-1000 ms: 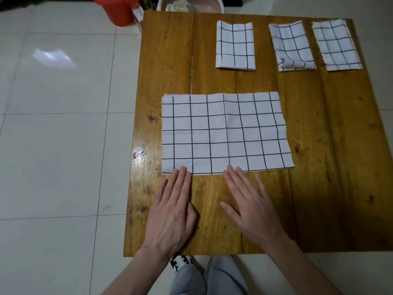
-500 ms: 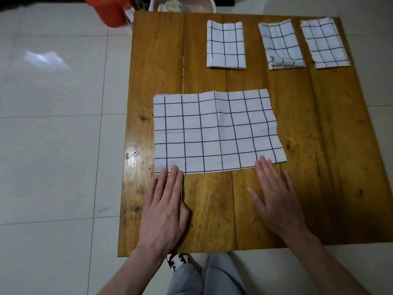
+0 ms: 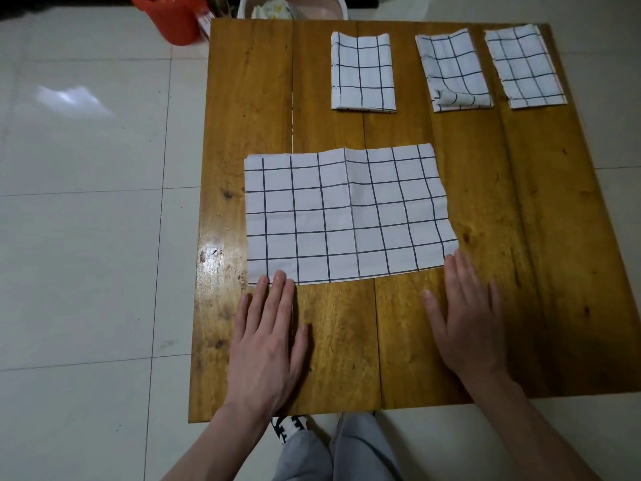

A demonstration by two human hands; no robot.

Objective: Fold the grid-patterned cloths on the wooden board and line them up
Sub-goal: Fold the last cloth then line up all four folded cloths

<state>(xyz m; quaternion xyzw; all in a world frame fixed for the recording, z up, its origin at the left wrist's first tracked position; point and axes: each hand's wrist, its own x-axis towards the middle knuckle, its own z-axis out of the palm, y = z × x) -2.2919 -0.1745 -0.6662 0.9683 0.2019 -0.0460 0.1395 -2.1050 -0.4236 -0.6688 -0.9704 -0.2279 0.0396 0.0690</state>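
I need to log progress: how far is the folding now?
Done: three folded cloths lined up along the far edge. In hand: left hand and right hand at the near corners of the large cloth. Left: folding it and placing it in line.

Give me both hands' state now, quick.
Left hand: open, flat, fingers on the near edge of the large white grid-patterned cloth, holding nothing.
Right hand: open, flat, at its near right corner.

Wooden board (image 3: 399,341), 1 open grid cloth (image 3: 347,216), 3 folded cloths (image 3: 362,72), seemingly aligned
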